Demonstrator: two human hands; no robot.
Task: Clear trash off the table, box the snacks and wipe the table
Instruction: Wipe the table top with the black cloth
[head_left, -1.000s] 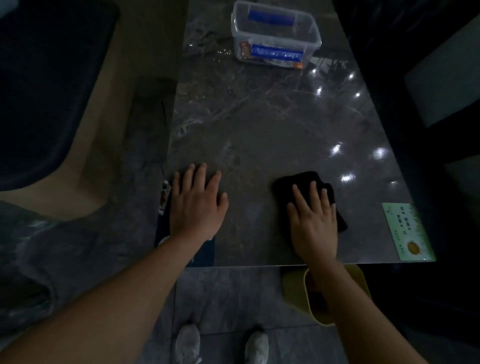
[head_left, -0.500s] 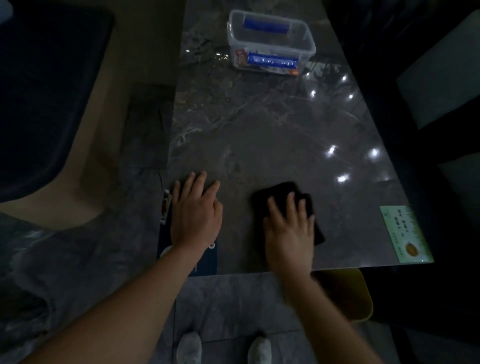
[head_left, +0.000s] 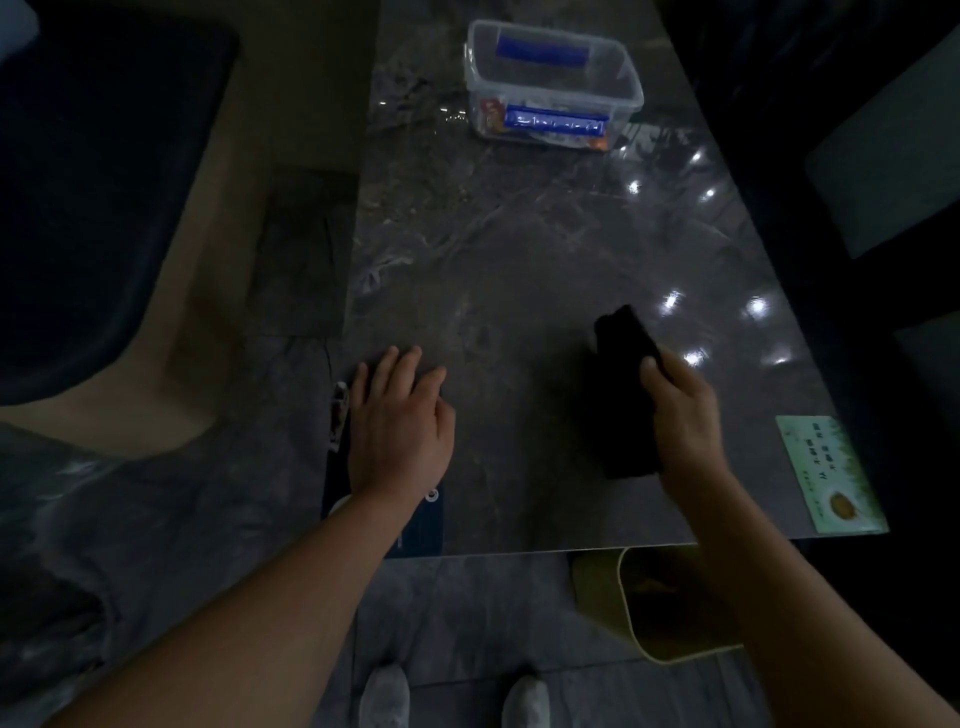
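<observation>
A dark marble table (head_left: 519, 249) fills the middle of the view. My right hand (head_left: 685, 421) grips a black cloth (head_left: 623, 395), which hangs folded and upright above the table's near right part. My left hand (head_left: 400, 421) lies flat, fingers spread, on the table's near left edge. At the far end stands a clear plastic box (head_left: 553, 83) with blue-wrapped snacks inside.
A green card (head_left: 826, 473) lies on the near right corner. A yellow bin (head_left: 670, 603) stands on the floor under the near edge. A dark blue item (head_left: 421, 525) lies under my left wrist. Dark chairs flank the table on both sides.
My right hand slid the cloth leftward over the table, then closed on it and lifted it up to the right. My left hand stayed put.
</observation>
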